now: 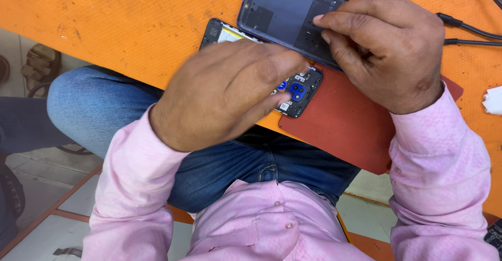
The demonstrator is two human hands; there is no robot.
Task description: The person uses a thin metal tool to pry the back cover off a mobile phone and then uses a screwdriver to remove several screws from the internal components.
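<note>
Smartphone (pixel 293 91) lies opened on orange bench (pixel 130 15), back cover (pixel 282 10) already off and pinched by right hand (pixel 389 52); internals w/ camera module exposed, partly covered by spread left hand (pixel 225 94); reassembly judged left.

Back cover (pixel 285 10) lies behind opened phone (pixel 298 91).

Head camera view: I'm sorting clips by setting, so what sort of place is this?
Probably a phone repair bench. An opened phone with its camera module exposed lies on an orange work mat, the right hand holds its detached back cover, and black cables trail nearby.
</note>
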